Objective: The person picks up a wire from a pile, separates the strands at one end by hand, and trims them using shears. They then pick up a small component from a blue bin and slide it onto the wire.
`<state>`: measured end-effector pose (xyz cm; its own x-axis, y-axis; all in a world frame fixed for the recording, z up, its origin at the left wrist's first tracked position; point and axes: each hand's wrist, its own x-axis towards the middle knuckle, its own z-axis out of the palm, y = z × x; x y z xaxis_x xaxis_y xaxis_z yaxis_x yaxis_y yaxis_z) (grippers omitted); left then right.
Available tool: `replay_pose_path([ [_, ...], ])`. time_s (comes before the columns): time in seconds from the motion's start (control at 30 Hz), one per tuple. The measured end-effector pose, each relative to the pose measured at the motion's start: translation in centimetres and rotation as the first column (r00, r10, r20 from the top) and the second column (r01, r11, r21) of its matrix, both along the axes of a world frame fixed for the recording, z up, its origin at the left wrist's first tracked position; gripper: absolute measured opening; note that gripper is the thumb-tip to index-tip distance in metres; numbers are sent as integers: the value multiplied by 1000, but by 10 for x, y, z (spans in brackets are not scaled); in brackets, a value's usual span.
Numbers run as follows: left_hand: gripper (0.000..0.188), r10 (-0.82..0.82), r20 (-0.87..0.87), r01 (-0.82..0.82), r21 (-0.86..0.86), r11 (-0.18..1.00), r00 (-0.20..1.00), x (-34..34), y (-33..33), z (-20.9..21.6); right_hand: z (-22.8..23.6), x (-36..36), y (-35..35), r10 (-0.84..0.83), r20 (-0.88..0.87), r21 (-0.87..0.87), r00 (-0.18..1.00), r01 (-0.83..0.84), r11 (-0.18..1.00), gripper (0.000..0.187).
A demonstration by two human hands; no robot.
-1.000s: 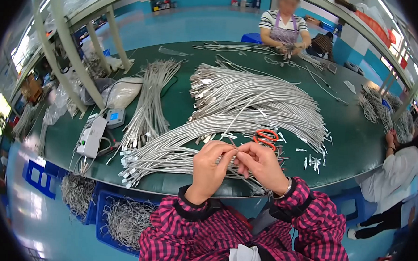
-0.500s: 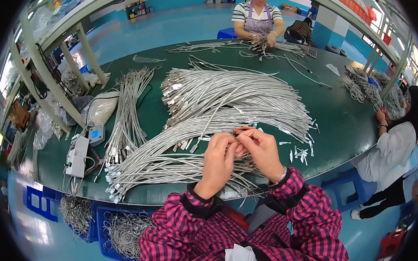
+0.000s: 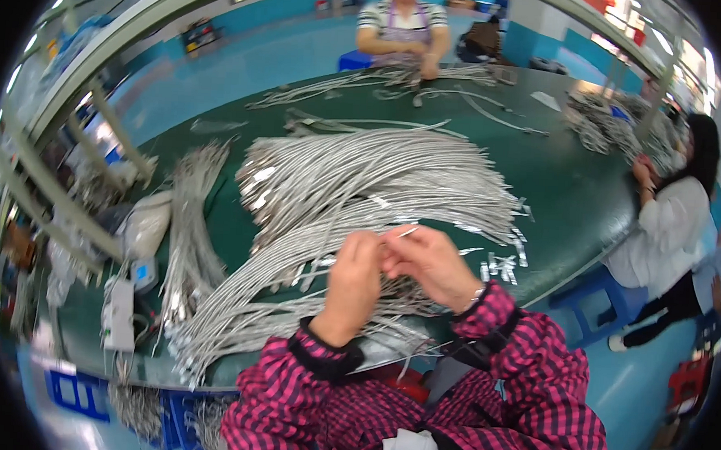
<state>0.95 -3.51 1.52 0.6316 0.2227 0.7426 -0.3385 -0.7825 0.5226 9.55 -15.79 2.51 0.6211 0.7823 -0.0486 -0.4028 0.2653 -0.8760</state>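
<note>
My left hand [image 3: 351, 277] and my right hand [image 3: 433, 265] meet above the near bundle of grey braided cables [image 3: 251, 288]. The fingers of both are pinched together, their tips almost touching. A thin whitish tip [image 3: 409, 232] sticks up from the right fingers. What it belongs to, and what lies in the left fingers, is hidden and blurred. Behind them spreads a larger pile of grey cables [image 3: 412, 167]. Small silvery foil-like pieces [image 3: 501, 268] lie on the table to the right of my right hand.
Another cable bundle [image 3: 193, 224] lies left, beside a white box-shaped device [image 3: 118, 314] and a small unit with a blue screen [image 3: 143, 273]. Two co-workers handle cables, one across the green table [image 3: 574, 195], one at right near a blue stool [image 3: 597, 307]. Metal shelf posts [image 3: 60, 197] stand left.
The view has shifted, so the table scene sits further left. Both hands stay pinched together. The orange piece by my right fingers no longer shows; a thin whitish tip does.
</note>
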Motion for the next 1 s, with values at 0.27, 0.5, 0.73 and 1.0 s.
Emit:
replay_pose_path([
  [0.27, 3, -152, -248, 50, -377, 925, 957, -3, 15, -4, -9, 5, 2, 27, 242, -42, 970, -17, 999, 14],
  [0.5, 1, -50, -230, -47, -399, 916, 972, -7, 24, -12, 5, 10, 2, 18, 173, 18, 985, -22, 1000, 21],
  [0.73, 4, -12, -81, -2, -170, 985, 997, 2, 13, -3, 10, 7, -3, 41, 33, -92, 999, -38, 995, 26],
  [1.0, 7, -347, 100, 241, -887, 394, 933, -6, 26, -38, -17, -17, 43, -50, 28, -16, 998, 51, 999, 24],
])
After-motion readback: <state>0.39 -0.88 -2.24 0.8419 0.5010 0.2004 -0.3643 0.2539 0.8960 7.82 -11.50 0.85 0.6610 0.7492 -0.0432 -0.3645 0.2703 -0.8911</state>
